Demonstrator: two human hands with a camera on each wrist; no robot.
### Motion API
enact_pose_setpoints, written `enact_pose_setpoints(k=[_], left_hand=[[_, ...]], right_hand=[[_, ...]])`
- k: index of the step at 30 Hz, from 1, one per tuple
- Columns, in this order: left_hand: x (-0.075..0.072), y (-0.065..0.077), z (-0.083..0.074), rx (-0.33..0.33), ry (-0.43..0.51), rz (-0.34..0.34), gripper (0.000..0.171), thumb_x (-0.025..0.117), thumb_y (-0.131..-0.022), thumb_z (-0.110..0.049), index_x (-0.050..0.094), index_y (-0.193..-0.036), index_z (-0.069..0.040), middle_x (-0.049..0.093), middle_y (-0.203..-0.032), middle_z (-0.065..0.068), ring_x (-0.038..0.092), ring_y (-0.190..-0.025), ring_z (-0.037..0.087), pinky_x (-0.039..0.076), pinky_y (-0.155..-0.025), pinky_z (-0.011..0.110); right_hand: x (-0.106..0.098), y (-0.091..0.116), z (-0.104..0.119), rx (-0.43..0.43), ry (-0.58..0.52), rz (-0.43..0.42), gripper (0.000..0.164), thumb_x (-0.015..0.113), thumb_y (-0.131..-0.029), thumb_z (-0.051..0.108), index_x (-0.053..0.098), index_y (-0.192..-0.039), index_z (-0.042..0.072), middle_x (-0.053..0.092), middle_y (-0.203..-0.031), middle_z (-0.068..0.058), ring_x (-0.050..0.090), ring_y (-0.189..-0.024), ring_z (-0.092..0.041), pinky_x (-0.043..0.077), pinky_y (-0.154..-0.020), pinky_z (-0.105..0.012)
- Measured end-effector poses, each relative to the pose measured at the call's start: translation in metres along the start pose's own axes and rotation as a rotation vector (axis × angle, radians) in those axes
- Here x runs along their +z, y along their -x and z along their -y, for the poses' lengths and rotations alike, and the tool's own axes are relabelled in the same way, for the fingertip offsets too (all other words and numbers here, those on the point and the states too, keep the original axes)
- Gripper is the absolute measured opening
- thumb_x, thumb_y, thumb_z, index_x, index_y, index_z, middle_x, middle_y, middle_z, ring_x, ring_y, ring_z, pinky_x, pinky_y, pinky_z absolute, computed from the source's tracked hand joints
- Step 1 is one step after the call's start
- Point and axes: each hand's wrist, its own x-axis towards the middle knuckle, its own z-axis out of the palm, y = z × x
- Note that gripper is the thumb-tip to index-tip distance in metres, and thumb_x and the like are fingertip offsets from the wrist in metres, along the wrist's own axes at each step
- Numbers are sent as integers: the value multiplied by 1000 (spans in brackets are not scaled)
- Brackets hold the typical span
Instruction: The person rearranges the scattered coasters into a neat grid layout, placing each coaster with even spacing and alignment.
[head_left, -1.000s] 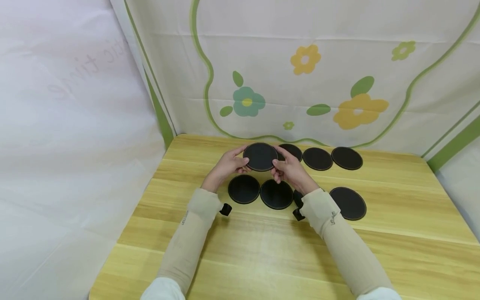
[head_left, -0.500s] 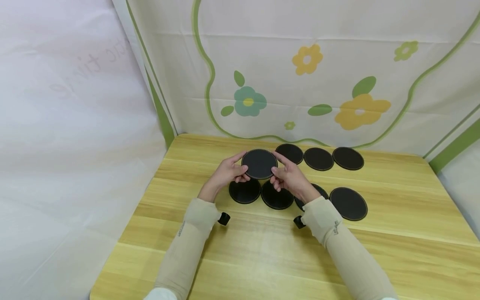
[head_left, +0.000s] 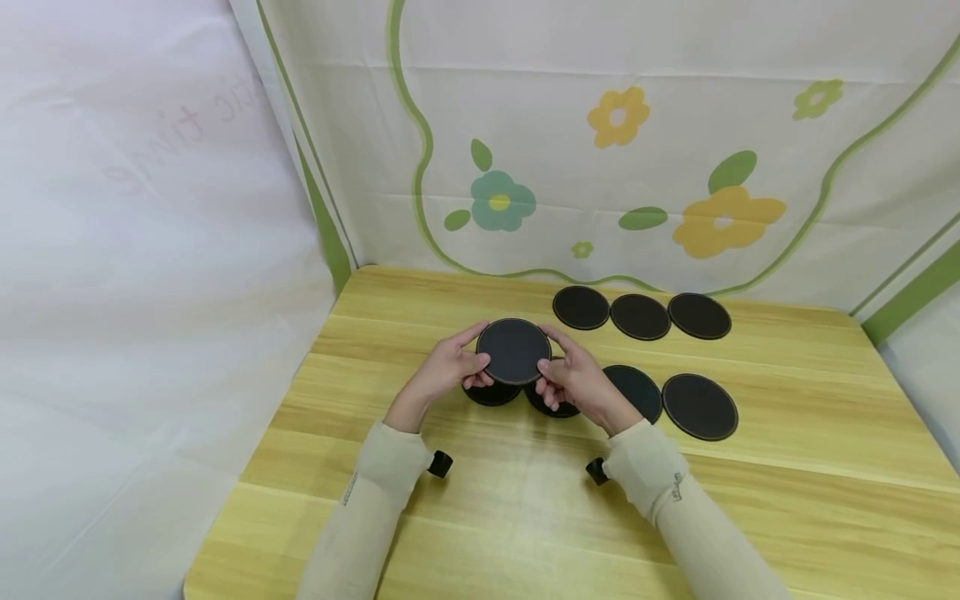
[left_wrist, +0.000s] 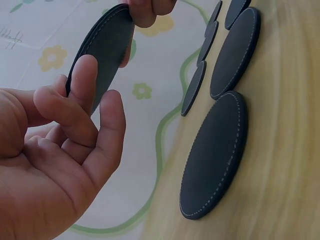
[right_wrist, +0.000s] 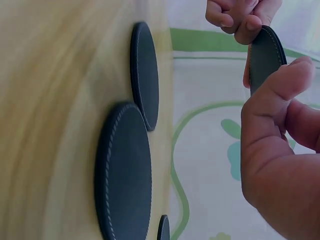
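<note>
A round black coaster (head_left: 514,351) with stitching near its edge is held up above the table between both hands. My left hand (head_left: 450,364) pinches its left edge, thumb on the near face. On the opposite edge my right hand (head_left: 579,377) pinches it the same way. Both wrist views show the coaster (left_wrist: 107,50) raised off the wood, tilted and gripped from two sides. Behind and below it in the head view, two more coasters lie partly covered, one on the left (head_left: 491,395) and one under the right fingers (head_left: 555,408).
Three coasters form a back row, the middle one (head_left: 641,317) touching its neighbours. A front-row coaster (head_left: 701,407) lies at the right, beside another (head_left: 633,392) partly behind the right wrist. A flowered cloth (head_left: 555,150) hangs behind the wooden table (head_left: 510,517).
Both hands have drawn the held coaster toward the body and slightly left, away from the back row. It now overlaps the front-left coasters. The coasters on the table stay put.
</note>
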Motion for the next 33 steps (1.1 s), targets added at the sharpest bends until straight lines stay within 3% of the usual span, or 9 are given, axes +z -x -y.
enact_pose_setpoints(k=[4,9,14,22,29,33], left_hand=[[1,10,3,8,-24,0,65,57,-104,-6,25,-161,-7,69,-75,19,63,-60,16,56,-73,44],[0,24,3,18,-21,12,66,57,-104,-5,24,-160,-4,68,-77,25,59,-57,15,49,-60,27],[-1,40,7,29,-34,25,65,57,-103,-4,24,-159,1,65,-84,38,54,-52,11,47,-59,25],[0,63,15,-40,-31,14,65,58,-103,-3,27,-159,-2,68,-79,29,55,-54,14,49,-60,28],[2,74,23,-90,-55,11,65,59,-102,-2,27,-159,0,68,-76,26,59,-57,25,53,-63,33],[5,79,25,-158,-110,-8,65,57,-101,2,26,-159,0,68,-73,23,58,-56,24,52,-59,34]], right_hand=[[6,7,-4,3,11,14,68,50,-107,9,15,-163,26,65,-71,-11,59,-52,-19,51,-52,-34],[14,14,-10,-10,7,45,70,52,-107,8,14,-164,24,65,-70,-11,59,-51,-17,51,-51,-34],[24,22,-16,-16,-2,77,72,53,-106,7,14,-163,22,65,-70,-13,60,-51,-17,52,-49,-30],[40,32,-29,2,12,113,75,54,-105,5,9,-164,19,66,-70,-15,60,-49,-17,52,-48,-30],[50,36,-38,54,12,108,76,53,-104,1,9,-164,19,66,-69,-14,60,-48,-16,52,-47,-30],[57,36,-44,94,33,115,78,53,-104,0,7,-164,19,66,-68,-12,60,-47,-15,52,-47,-30]])
